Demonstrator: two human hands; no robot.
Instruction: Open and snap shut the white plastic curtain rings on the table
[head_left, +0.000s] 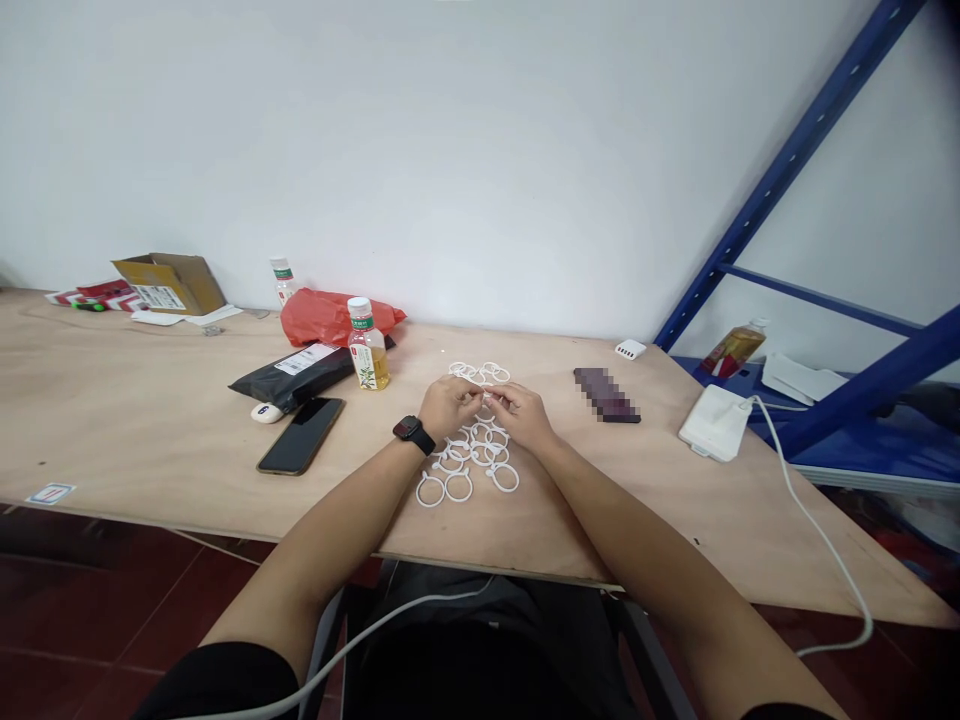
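Note:
My left hand [450, 404], with a dark watch [414, 434] on its wrist, is closed in a pinch above the table's middle. Opposite it, my right hand [525, 414] pinches too, and the fingertips of both nearly meet. Between them is a white plastic ring [486, 414], mostly covered by the fingers; it looks like a curtain ring with a small eyelet. Several more such rings lie loose below the hands, among them one ring [505, 478] at the near right. Another group of white rings [495, 373] lies just beyond the fingers.
Left of my hands stand a drink bottle [369, 350], a black parcel [300, 374], a phone [301, 436] and a red bag [315, 315]. To the right lie a blurred dark phone [606, 395] and a white power bank [716, 424] with a cable [817, 530]. A blue metal frame [787, 160] rises behind.

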